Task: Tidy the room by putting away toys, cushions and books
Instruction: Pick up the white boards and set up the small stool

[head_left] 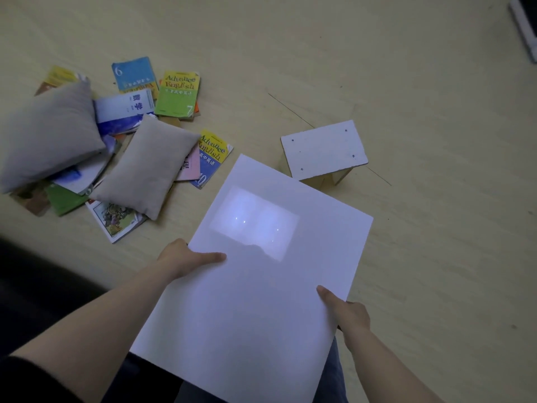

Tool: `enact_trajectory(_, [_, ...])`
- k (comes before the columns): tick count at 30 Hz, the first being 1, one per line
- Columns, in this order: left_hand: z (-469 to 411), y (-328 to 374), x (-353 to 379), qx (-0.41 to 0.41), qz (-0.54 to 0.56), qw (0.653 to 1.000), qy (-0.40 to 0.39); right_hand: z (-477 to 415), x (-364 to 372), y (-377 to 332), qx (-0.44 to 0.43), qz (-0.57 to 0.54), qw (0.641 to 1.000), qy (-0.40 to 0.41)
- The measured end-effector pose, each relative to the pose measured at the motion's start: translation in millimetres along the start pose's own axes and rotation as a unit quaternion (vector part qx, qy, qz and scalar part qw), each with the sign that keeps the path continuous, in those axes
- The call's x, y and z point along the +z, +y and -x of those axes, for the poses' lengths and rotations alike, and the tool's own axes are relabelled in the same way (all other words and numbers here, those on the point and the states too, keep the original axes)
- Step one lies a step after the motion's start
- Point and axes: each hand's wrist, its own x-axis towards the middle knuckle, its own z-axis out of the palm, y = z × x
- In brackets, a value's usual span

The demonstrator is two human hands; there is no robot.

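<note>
1. While scattered books [177, 94] lie on the floor [406, 82] at far left, a large grey cushion [49, 135] and a smaller grey cushion [145, 167] rest on them.
2. The left hand [180, 258] pinches the left edge of a white board [261, 301], thumb on top.
3. The right hand [348, 315] pinches its right edge, thumb on top.
4. A small white stool [324, 151] stands beyond the board.

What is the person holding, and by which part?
A white board, gripped by its side edges: left hand on the left edge, right hand on the right.
</note>
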Motion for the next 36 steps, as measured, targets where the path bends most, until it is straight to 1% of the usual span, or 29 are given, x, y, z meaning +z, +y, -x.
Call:
enact_trajectory(5, [51,2,-19,0.009,-0.002,1.0,0.018,38,-26,-17,-0.035,0.018,0.999,-0.02])
enact_trajectory(9, [97,1,-32,-0.002,0.001,0.999,0.032,70,-55,-35,-0.071,0.035,0.997,-0.025])
enact_trajectory(13, [145,-5,-32,-0.003,0.046,0.997,0.054,96,-89,-48,-0.11,0.068,0.992,-0.013])
enact_trajectory(19, [213,2,-20,0.007,0.107,0.992,0.066,132,-139,-81,-0.171,0.124,0.977,-0.028])
enact_trajectory(24, [261,42,-9,0.021,0.122,0.987,0.102,145,-195,-123,-0.241,0.137,0.96,-0.031])
enact_trajectory(27, [279,68,-3,0.037,0.124,0.984,0.124,147,-225,-140,-0.265,0.135,0.954,-0.031])
enact_trajectory(32, [310,126,17,0.073,0.13,0.974,0.173,143,-289,-165,-0.297,0.125,0.947,-0.024])
enact_trajectory(36, [319,152,35,0.073,0.133,0.974,0.171,135,-321,-178,-0.304,0.116,0.945,-0.034])
